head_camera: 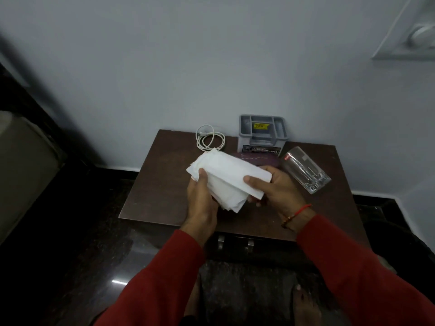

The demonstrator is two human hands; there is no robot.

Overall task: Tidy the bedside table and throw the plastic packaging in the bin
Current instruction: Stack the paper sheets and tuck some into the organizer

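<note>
Both hands, left hand (201,196) and right hand (275,188), pinch a stack of white tissues (227,178) above the bedside table (164,184), step judged as squaring them; next calls for setting them beside the far grey organiser (262,134).

White tissues (227,177), a dark brown bench (160,184), a grey organiser (262,132) (yellow sticker inside), a white cable (208,140), red sleeves (164,278), and a clear glass (303,169).

Home bedroom: bedside table (150,184), charging cable (208,140).
</note>
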